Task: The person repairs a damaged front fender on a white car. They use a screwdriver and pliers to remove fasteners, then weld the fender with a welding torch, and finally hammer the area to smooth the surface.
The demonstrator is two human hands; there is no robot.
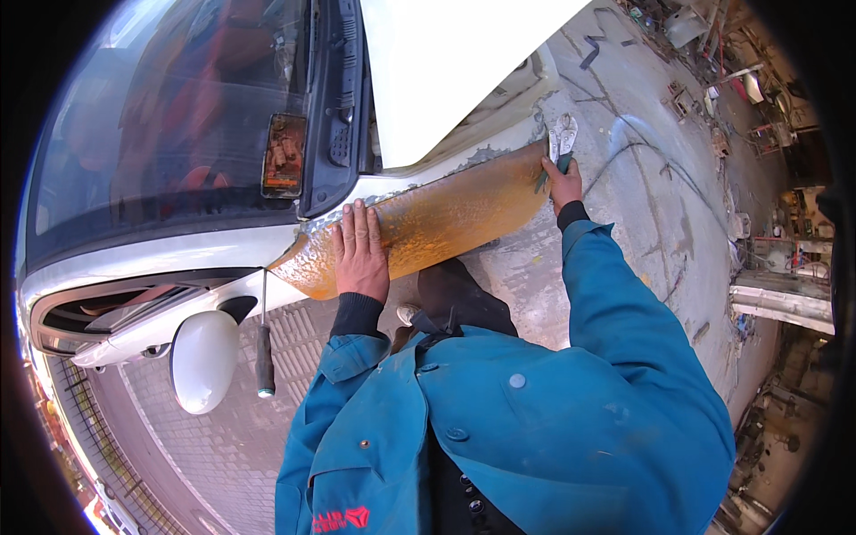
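An orange-brown, rusty-looking curved metal panel (455, 209) lies along the side of a white car, below the scraped edge under the raised white hood (455, 62). Flat on its left part rests my left hand (363, 254), fingers stretched out and pointing at the windshield. At the panel's far right end, my right hand (565, 185) is wrapped round the handles of locking pliers (563, 138). Their silver jaws sit beside the panel's corner; whether they clamp it I cannot tell. A screwdriver (265, 357) hangs at the panel's left tip, its handle downward.
A white side mirror (205, 361) sticks out at the left, near the screwdriver. On the windshield's lower corner lies a dark rectangular object (284, 154) with a reddish face. A cable (637, 147) runs over the concrete floor at the right, with clutter (713, 98) beyond it.
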